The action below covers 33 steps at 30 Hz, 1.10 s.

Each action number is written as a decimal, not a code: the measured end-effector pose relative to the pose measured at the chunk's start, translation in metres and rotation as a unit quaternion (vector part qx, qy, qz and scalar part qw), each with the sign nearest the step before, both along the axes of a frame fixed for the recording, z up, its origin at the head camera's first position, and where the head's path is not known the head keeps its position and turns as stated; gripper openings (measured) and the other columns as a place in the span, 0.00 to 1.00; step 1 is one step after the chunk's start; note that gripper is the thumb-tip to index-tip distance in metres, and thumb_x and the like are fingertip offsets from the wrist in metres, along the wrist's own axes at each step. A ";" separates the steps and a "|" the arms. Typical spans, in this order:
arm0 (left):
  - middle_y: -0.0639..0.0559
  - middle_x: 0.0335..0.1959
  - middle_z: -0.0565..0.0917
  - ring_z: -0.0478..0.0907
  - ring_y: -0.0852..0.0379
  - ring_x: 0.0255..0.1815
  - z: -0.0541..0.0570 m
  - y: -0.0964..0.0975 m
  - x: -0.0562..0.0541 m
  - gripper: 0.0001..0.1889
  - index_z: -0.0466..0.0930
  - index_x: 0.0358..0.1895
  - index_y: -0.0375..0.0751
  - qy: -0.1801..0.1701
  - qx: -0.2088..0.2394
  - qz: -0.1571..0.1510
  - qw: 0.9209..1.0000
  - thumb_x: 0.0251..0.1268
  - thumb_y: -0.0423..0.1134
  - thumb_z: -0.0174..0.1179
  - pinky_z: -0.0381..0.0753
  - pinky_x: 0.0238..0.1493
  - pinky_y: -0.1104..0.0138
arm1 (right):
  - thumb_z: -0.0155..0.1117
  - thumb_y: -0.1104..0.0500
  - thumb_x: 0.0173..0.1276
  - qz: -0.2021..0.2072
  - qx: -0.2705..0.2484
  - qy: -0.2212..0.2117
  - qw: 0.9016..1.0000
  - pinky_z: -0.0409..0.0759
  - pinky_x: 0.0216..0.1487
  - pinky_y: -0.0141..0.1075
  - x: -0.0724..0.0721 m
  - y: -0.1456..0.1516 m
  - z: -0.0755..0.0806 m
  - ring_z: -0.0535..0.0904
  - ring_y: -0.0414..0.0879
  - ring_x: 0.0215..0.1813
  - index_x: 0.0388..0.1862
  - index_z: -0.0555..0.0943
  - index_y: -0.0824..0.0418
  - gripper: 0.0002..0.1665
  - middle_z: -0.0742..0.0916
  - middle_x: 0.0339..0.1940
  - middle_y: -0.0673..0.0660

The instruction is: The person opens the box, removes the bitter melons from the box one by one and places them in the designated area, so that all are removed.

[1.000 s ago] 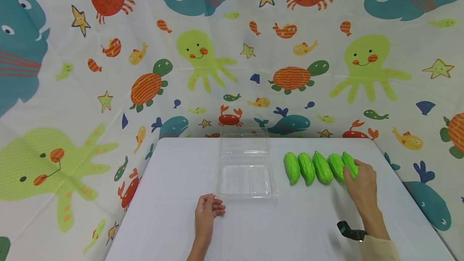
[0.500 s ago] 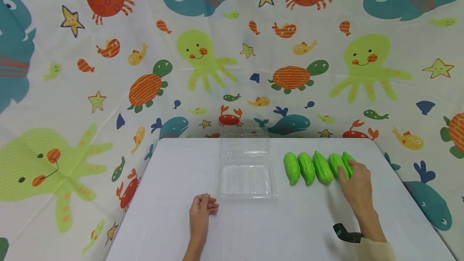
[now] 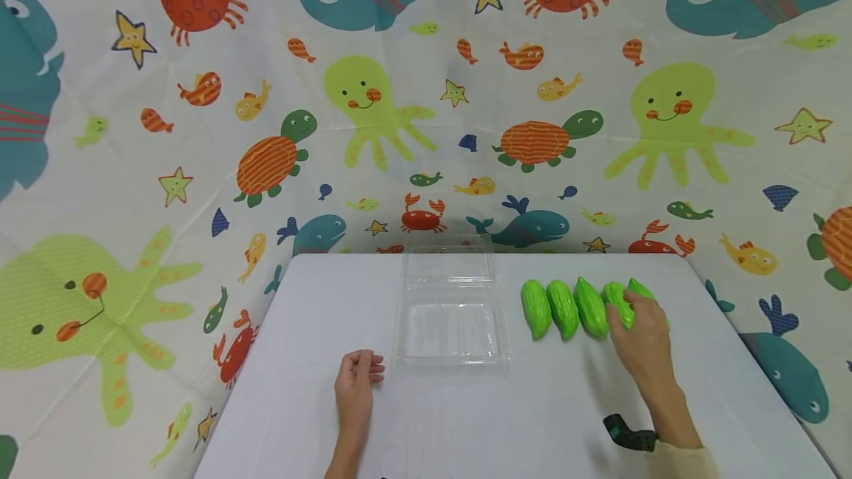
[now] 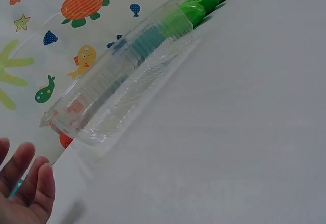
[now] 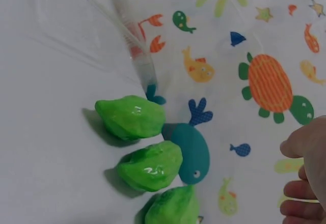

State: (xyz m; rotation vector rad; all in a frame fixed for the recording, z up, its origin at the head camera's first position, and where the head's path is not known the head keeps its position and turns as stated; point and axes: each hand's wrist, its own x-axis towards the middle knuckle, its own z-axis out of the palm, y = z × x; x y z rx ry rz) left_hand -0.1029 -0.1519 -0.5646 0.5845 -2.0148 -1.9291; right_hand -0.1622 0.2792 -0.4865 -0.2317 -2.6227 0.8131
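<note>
Green bumpy bitter melons lie side by side in a row; the leftmost bitter melon and the middle bitter melon are fully seen. My right hand hovers over the right end, its thumb and fingers apart around the fourth bitter melon, partly covering it and the fifth bitter melon. Whether it touches them cannot be told. In the right wrist view that hand appears with nothing between thumb and fingers. My left hand, loosely curled and holding nothing, is left of the clear plastic box.
The box's hinged lid is folded back toward the far edge of the white table. Behind it hangs a cloth printed with sea animals. A black strap-mounted device sits on the right wrist.
My right hand has shifted left, from the fifth bitter melon toward the fourth. My left hand has drifted left, away from the box. The bitter melons and box look unmoved.
</note>
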 end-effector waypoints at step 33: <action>0.48 0.50 0.87 0.82 0.60 0.49 0.046 0.002 -0.009 0.14 0.77 0.59 0.40 0.040 -0.116 -0.061 0.991 0.79 0.40 0.53 0.86 0.46 0.75 | 0.76 0.64 0.57 0.116 0.041 0.140 0.982 0.77 0.61 0.65 0.006 -0.048 0.000 0.74 0.67 0.61 0.57 0.76 0.74 0.31 0.81 0.56 0.72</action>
